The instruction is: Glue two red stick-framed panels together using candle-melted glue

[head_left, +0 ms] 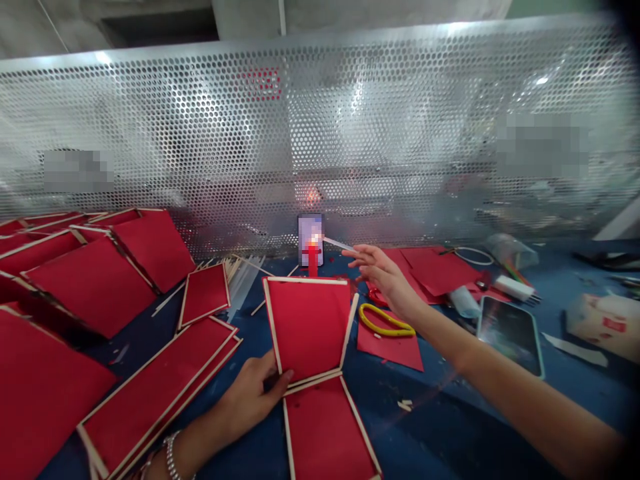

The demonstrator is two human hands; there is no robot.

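My left hand (253,393) grips the lower left corner of a red panel (310,327) edged with thin wooden sticks, thumb in front. This panel stands tilted up, meeting a second red panel (327,427) along a stick-edged seam. My right hand (383,273) is raised past the panel, its fingers closed on a thin whitish translucent stick, which looks like a glue stick (340,245). The stick's far end is at the flame of a red candle (313,263), just behind the upright panel. A small upright screen or picture (304,230) is behind the flame.
Stick-edged red panels (95,280) crowd the left side, near loose translucent sticks (245,290). Rightward lie red sheets (440,270), yellow-handled scissors (385,328), a phone (510,337) and a box (605,327). A perforated metal screen (390,133) closes off the back.
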